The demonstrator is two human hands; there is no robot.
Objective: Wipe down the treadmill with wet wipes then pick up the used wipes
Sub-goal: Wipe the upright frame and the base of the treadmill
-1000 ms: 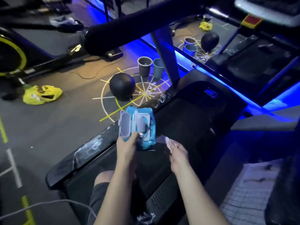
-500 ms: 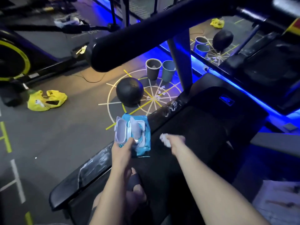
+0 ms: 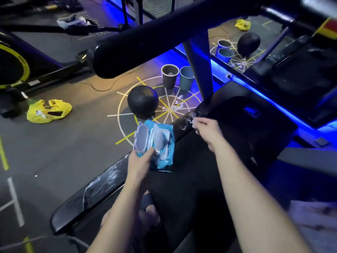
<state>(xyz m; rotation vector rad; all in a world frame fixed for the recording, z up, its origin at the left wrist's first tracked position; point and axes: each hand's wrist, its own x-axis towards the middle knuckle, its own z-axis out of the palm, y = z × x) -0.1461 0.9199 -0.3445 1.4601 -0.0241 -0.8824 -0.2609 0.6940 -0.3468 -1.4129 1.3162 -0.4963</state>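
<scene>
Right hand, fingers clenched on a wipe, meets the smeared rail of the treadmill. Left hand grips the open pack above the rail. Advised: firm, overlapping strokes along the rail to lift the streaks.

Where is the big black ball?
In the head view the ball sits on the floor left of the treadmill, on the taped circle, just in front of the two cups.
</scene>
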